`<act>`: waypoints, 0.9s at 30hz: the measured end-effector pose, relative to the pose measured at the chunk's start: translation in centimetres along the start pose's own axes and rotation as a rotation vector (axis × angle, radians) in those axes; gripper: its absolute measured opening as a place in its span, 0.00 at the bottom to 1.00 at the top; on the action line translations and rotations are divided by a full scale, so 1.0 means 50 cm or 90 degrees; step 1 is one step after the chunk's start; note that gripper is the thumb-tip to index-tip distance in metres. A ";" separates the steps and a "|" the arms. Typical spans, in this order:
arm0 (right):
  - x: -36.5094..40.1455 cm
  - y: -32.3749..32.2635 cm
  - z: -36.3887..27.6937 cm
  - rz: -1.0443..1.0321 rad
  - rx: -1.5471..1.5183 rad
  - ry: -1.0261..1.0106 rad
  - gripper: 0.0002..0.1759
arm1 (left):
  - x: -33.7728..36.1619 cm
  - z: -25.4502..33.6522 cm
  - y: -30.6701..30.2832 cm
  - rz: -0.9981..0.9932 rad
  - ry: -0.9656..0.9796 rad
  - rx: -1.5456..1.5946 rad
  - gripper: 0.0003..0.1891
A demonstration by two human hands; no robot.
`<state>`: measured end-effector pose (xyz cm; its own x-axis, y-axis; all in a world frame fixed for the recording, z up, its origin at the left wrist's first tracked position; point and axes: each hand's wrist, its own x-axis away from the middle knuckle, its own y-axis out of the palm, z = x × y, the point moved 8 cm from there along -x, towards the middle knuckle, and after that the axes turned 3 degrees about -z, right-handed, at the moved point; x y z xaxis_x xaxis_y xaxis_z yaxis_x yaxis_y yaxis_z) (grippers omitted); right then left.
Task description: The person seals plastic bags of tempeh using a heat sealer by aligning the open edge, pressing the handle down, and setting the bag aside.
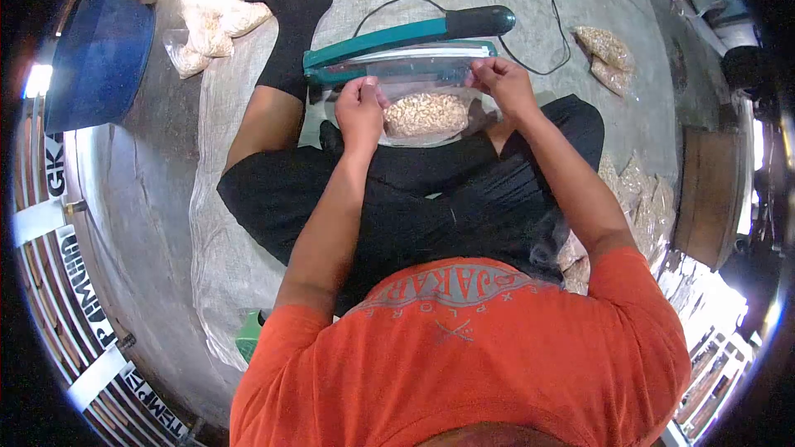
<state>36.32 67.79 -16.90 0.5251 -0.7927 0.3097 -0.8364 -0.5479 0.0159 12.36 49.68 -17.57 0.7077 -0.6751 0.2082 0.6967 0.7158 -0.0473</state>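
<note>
A clear plastic bag point(426, 116) with pale bean-like pieces in its lower part lies in front of my crossed legs. My left hand point(361, 109) is closed on its left edge, thumb on top. Pinched between the fingers of my right hand point(503, 85) is the upper right side of the same bag. The bag's flat upper part reaches onto a teal heat sealer point(397, 38), whose arm with a black grip is raised above the white sealing strip. Whether the bag's mouth lies over the strip is hard to make out.
Filled bags point(609, 58) lie at the right, with more filled bags point(217, 21) at the far left. A blue bin point(99, 58) stands left. A black cord point(568, 29) runs over the grey floor sheet point(224, 223). At the right is a wooden box point(708, 194).
</note>
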 end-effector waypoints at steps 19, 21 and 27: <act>-0.036 -0.002 -0.023 0.114 0.203 -0.015 0.17 | -0.052 -0.082 0.020 -0.031 -0.105 0.207 0.09; -0.031 -0.021 -0.015 0.165 0.231 -0.035 0.19 | -0.053 -0.083 0.023 -0.033 -0.113 0.199 0.09; -0.016 -0.053 0.026 0.216 0.314 -0.033 0.26 | -0.065 -0.077 0.043 -0.045 -0.100 0.216 0.08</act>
<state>38.30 69.53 -18.41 0.2582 -0.9504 0.1734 -0.7937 -0.3110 -0.5227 12.01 52.72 -22.12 0.6145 -0.7079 0.3481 0.6456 0.7049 0.2938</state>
